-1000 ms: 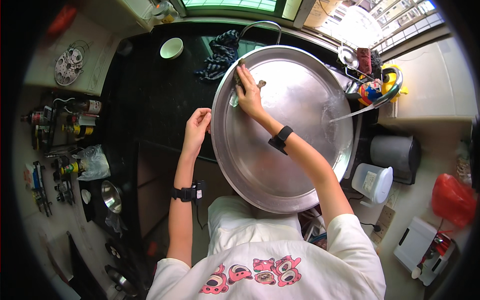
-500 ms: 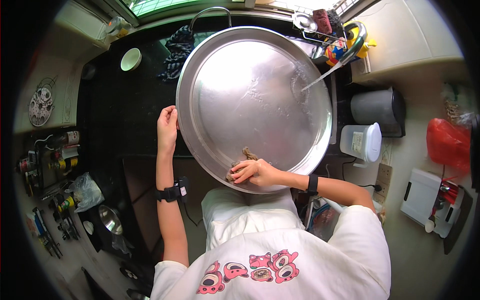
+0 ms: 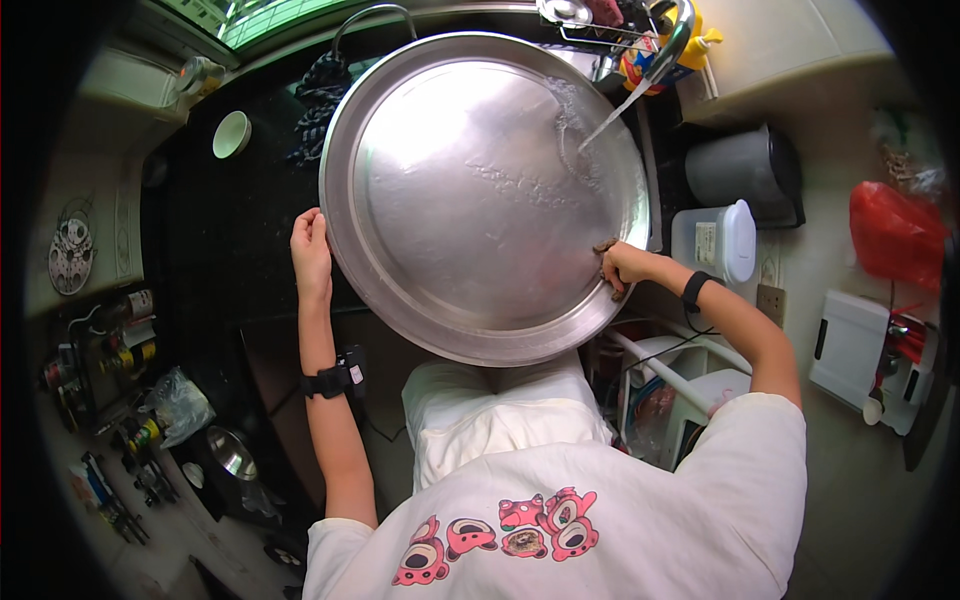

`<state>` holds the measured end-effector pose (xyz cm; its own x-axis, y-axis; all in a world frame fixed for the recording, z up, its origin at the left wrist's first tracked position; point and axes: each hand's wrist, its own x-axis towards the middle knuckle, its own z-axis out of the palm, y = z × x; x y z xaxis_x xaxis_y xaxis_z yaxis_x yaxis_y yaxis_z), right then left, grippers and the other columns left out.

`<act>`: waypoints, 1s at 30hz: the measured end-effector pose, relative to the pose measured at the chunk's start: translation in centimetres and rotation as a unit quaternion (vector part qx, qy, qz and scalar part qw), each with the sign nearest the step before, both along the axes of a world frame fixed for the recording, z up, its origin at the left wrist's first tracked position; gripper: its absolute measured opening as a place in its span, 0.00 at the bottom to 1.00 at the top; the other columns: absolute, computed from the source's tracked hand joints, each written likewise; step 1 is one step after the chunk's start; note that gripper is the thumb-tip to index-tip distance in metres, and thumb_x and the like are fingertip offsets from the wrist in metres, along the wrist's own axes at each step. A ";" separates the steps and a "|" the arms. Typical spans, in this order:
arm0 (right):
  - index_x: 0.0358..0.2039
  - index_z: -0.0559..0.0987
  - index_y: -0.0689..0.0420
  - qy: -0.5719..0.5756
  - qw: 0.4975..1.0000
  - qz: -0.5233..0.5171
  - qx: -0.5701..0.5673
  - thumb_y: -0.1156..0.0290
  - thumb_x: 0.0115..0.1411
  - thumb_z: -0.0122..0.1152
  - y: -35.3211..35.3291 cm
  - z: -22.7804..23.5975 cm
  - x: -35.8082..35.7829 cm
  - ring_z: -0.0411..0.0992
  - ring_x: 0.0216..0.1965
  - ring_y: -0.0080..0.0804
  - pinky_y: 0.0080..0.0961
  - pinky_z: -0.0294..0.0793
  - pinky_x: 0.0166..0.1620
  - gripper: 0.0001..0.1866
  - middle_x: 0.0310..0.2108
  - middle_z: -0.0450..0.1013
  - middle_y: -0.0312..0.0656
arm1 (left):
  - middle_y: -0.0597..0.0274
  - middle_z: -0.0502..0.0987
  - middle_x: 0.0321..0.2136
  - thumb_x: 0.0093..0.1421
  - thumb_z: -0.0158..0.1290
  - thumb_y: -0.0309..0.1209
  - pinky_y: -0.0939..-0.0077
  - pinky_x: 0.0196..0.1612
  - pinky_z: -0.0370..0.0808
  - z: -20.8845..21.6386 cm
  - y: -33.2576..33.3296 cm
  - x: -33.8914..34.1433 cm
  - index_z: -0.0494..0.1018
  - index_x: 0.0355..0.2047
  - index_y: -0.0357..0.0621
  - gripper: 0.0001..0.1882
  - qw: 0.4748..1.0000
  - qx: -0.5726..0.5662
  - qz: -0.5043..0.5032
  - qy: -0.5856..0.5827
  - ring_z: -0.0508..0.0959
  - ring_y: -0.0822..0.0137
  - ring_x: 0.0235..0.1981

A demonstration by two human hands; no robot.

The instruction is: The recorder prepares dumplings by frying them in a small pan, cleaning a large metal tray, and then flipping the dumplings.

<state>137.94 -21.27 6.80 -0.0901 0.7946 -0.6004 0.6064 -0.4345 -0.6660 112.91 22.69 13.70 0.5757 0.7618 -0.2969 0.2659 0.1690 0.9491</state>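
A large round metal basin (image 3: 470, 270) is tilted over the sink area in front of me, with a thin layer of water inside. My left hand (image 3: 311, 255) is closed at its left rim, fingers curled against the outer edge. At the lower right inner wall, my right hand (image 3: 628, 265) presses a crumpled brownish rag (image 3: 604, 246), mostly covered by the fingers. From the curved faucet (image 3: 672, 55) at the upper right, a stream of water (image 3: 612, 118) falls into the basin and ripples there.
A pale bowl (image 3: 232, 134) and a dark checked cloth (image 3: 318, 105) lie on the black counter to the left. Right of the basin are a lidded clear container (image 3: 712, 243) and a dark grey bin (image 3: 745, 177). A yellow bottle (image 3: 697, 45) stands behind the faucet.
My right hand has slid the rag from the basin's near edge to its right side, rightward and away from me. My left hand keeps its place at the left rim. The view has shifted slightly.
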 end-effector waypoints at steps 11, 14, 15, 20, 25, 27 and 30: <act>0.21 0.75 0.58 -0.321 0.933 -0.090 0.137 0.83 0.34 0.53 2.2 -2.9 9.5 0.66 0.38 0.41 0.25 0.65 0.41 0.10 0.28 0.70 0.44 | 0.69 0.68 0.25 0.59 0.49 0.33 0.88 0.31 0.64 0.0 -0.7 1.0 0.66 0.34 0.36 0.11 0.996 0.078 0.035 0.016 0.65 0.80 0.26; 0.44 0.68 0.56 -0.396 0.864 -0.203 0.235 0.83 0.40 0.50 3.3 -3.4 10.1 0.58 0.50 0.45 0.33 0.61 0.49 0.25 0.47 0.62 0.47 | 0.72 0.64 0.21 0.57 0.53 0.33 0.88 0.27 0.60 -0.6 -0.5 1.0 0.65 0.29 0.38 0.12 0.990 0.132 0.029 0.049 0.61 0.81 0.23; 0.47 0.66 0.54 -0.397 0.847 -0.293 0.200 0.83 0.41 0.51 3.9 -3.8 9.8 0.58 0.50 0.44 0.36 0.61 0.50 0.28 0.47 0.62 0.46 | 0.73 0.63 0.19 0.57 0.52 0.32 0.88 0.25 0.58 -0.5 -0.6 1.0 0.64 0.27 0.38 0.11 0.989 0.138 0.030 0.047 0.59 0.82 0.22; 0.56 0.57 0.50 -0.324 0.875 -0.348 0.091 0.77 0.42 0.56 6.7 -6.6 9.0 0.58 0.49 0.49 0.39 0.62 0.49 0.38 0.49 0.58 0.49 | 0.75 0.62 0.19 0.58 0.51 0.31 0.89 0.25 0.57 0.6 -0.9 0.2 0.64 0.26 0.41 0.09 0.988 0.136 0.074 -0.007 0.59 0.83 0.22; 0.29 0.79 0.59 -0.209 0.854 -0.460 0.126 0.70 0.44 0.57 8.5 -6.7 11.6 0.74 0.32 0.39 0.29 0.72 0.38 0.11 0.28 0.75 0.49 | 0.75 0.63 0.18 0.57 0.52 0.31 0.90 0.24 0.57 2.9 0.5 -1.0 0.65 0.25 0.40 0.10 0.979 0.186 0.084 0.020 0.59 0.84 0.21; 0.29 0.79 0.59 -0.173 0.866 -0.453 0.123 0.69 0.45 0.56 10.3 -4.3 12.7 0.74 0.32 0.38 0.28 0.72 0.37 0.11 0.28 0.75 0.48 | 0.75 0.63 0.18 0.57 0.52 0.31 0.90 0.24 0.57 3.9 0.6 -1.9 0.65 0.25 0.40 0.10 0.976 0.193 0.094 0.024 0.59 0.84 0.20; 0.30 0.79 0.61 -0.169 0.868 -0.444 0.143 0.67 0.47 0.53 11.9 -2.5 15.2 0.74 0.30 0.33 0.24 0.71 0.36 0.13 0.28 0.75 0.46 | 0.75 0.63 0.17 0.57 0.52 0.31 0.90 0.22 0.56 5.4 0.7 -1.9 0.65 0.24 0.40 0.10 0.976 0.198 0.087 0.030 0.58 0.84 0.19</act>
<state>153.18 -9.33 4.34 0.7772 0.5816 -0.2403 0.2980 -0.6765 -0.6734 110.98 23.41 19.14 0.4175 0.9086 0.0115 0.3220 -0.1597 0.9332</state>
